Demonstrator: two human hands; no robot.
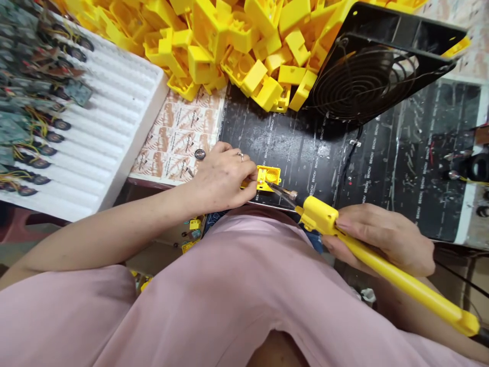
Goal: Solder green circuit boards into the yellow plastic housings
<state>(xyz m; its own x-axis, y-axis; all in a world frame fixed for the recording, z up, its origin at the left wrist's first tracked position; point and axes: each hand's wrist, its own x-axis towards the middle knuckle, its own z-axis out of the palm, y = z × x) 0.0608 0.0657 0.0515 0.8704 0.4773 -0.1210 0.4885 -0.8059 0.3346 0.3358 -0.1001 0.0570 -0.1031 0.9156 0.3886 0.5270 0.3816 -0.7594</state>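
Observation:
My left hand (229, 176) is closed on the left end of a small yellow plastic case (274, 176), which lies open side up at the front edge of the black mat. My fingers hide that end of it. In my right hand (385, 237) is a soldering iron (397, 270) with a yellow handle, held with fingers wrapped around it. Its metal tip points left and reaches into the case; whether it touches anything inside is too small to tell. A small round dark part (199, 154) lies just behind my left hand.
Many yellow plastic cases (263, 76) are heaped at the back. A black fan (355, 84) stands at the back right on the black mat (298, 137). At left, a white foam tray (118, 112) bears circuit boards with wires and round parts (42, 135).

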